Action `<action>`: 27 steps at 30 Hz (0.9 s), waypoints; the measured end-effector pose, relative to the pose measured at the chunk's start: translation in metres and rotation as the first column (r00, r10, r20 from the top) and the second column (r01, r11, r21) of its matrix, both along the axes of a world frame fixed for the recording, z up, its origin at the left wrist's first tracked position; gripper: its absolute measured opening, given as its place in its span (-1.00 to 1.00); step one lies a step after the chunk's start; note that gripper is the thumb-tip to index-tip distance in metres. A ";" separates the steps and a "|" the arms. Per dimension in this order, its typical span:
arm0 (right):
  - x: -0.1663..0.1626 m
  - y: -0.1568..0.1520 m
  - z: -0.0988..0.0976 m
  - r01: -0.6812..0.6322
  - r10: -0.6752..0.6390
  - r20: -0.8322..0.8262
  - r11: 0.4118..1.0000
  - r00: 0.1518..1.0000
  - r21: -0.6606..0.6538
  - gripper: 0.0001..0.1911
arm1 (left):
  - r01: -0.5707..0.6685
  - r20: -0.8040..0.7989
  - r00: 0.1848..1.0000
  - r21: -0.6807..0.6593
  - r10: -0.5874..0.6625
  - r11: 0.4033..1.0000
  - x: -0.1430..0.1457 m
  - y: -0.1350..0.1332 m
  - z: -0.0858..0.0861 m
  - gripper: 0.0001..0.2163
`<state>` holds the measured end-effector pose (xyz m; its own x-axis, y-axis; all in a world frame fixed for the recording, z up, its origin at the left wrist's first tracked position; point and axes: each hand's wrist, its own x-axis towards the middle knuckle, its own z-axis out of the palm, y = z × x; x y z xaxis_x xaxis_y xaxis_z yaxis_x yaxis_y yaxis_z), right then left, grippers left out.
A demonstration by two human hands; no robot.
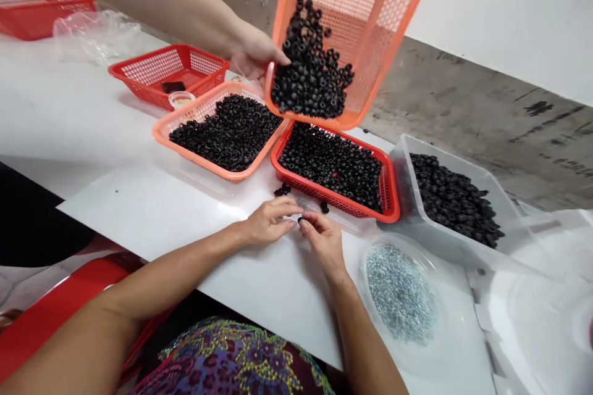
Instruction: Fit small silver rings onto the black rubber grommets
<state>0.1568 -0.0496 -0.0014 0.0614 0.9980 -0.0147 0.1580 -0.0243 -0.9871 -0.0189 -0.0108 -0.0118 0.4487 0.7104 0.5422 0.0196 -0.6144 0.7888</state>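
My left hand (271, 220) and my right hand (323, 238) meet on the white table (139, 210), fingers pinched together round a small black ring (300, 220) between them. Just beyond them stands a red basket (388, 197) full of black rings, with a few loose rings (282, 189) at its near edge. Another person's hand (252, 49) tilts an orange basket (370, 12) of black rings above the table. Left of it, a second orange basket (185, 126) holds more rings.
A clear tub (417, 154) of black rings sits at the right. A clear dish of small silver pieces (401, 293) lies near my right wrist. Further left stand a red basket (152, 74) with a small cup, crumpled plastic (92, 31), and another red basket (32, 6).
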 end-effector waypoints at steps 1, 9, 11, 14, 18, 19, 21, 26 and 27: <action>-0.002 -0.001 0.001 -0.008 0.008 -0.017 1.000 1.000 -0.009 -0.78 | 0.029 -0.004 1.000 0.007 -0.029 1.000 0.001 -0.001 0.001 -0.70; -0.003 -0.002 -0.006 -0.025 0.025 -0.038 1.000 0.999 -0.013 -0.81 | 0.063 -0.067 0.996 0.039 -0.060 0.997 0.003 -0.002 -0.006 -0.70; -0.004 -0.001 -0.009 -0.011 0.010 -0.037 1.000 0.999 -0.020 -0.81 | 0.033 -0.065 0.997 0.049 -0.030 0.998 0.003 -0.001 -0.009 -0.70; -0.004 0.000 -0.010 -0.002 0.001 -0.044 1.000 0.999 -0.013 -0.79 | 0.000 -0.064 0.998 0.057 0.004 0.998 0.002 0.001 -0.012 -0.70; 0.000 0.001 -0.006 0.010 -0.011 -0.049 1.000 0.999 -0.016 -0.77 | -0.005 -0.071 0.997 0.069 0.010 0.998 0.002 0.003 -0.014 -0.71; 0.001 0.001 -0.004 0.021 -0.022 -0.056 0.999 0.998 -0.024 -0.76 | -0.003 -0.073 0.997 0.070 0.008 0.998 0.002 0.003 -0.014 -0.72; 0.002 0.001 -0.002 0.040 -0.043 -0.079 0.998 0.996 -0.044 -0.75 | 0.001 -0.080 0.997 0.075 0.005 0.997 0.002 0.004 -0.013 -0.73; 0.003 0.002 -0.001 0.059 -0.066 -0.104 0.996 0.992 -0.062 -0.71 | -0.016 -0.114 0.993 0.059 0.022 0.998 0.001 0.005 -0.012 -0.74; 0.003 0.002 -0.001 0.062 -0.067 -0.096 0.997 0.993 -0.054 -0.71 | -0.024 -0.115 0.993 0.049 0.030 0.998 0.001 0.005 -0.013 -0.75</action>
<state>0.1596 -0.0476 -0.0028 0.1217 0.9897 -0.0749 0.0571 -0.0823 -0.9950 -0.0177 -0.0059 -0.0244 0.4917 0.6977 0.5210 0.1264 -0.6491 0.7501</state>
